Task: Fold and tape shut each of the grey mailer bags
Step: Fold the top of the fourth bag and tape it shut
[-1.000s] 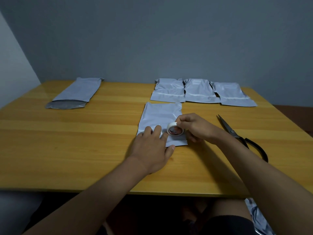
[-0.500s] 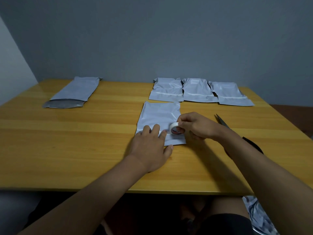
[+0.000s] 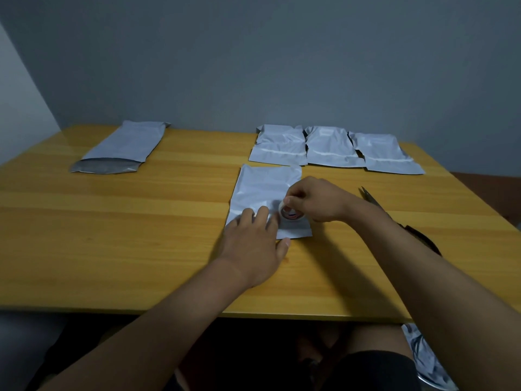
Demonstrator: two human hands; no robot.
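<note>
- Taping the folded mailer bag [image 3: 266, 190] at the middle of the worktop [image 3: 141, 235], near its front edge.
- Left hand [image 3: 253, 244] lies flat on the bag's near-left part, fingers [image 3: 263, 214] straight and pressing the fold down.
- Right hand [image 3: 315, 200] pinches the tape roll [image 3: 290, 214]; roll sits on the bag, just right of the left fingertips.
- Cannot tell whether a free tape end is already stuck down; too small to see.
- To do it well, my read: keep the left palm weight on the fold so the slick plastic doesn't spring open, run the roll across the seam toward the bag's right edge, keep the strip taut and low.
- Scissors [image 3: 369, 197] lie right of the bag, partly under the right forearm; the hand must clear them before the cut.
- Three taped bags [image 3: 329, 148] sit in a row just behind the working bag.
- One unfolded bag [image 3: 124, 148] lies well to its left, toward the far-left corner; that one looks left to do.
</note>
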